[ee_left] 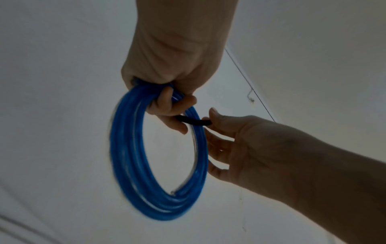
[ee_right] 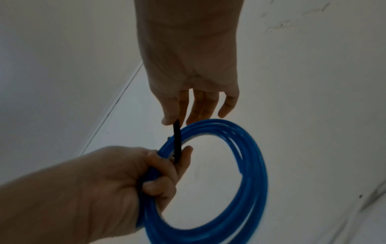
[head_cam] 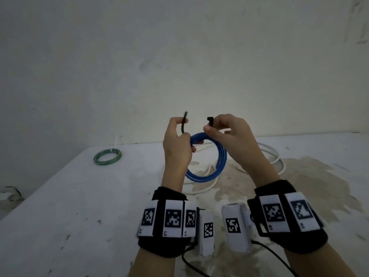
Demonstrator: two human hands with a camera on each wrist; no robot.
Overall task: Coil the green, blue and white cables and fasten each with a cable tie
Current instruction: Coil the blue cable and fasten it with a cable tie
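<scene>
My left hand holds the coiled blue cable up above the table, gripping the top of the coil. A black cable tie passes round the bundle there, and its tail sticks up from my left fingers. My right hand pinches the tie's head end between thumb and forefinger. In the left wrist view the tie bridges the two hands across the blue coil. In the right wrist view the tie runs from my right fingertips down to the coil. The green cable lies coiled and tied at the far left. The white cable lies loose behind my hands.
The white table ends at a wall just behind the cables, and its left edge drops away diagonally. A stained patch covers the right side of the table. Black cords trail from my wrist bands at the bottom.
</scene>
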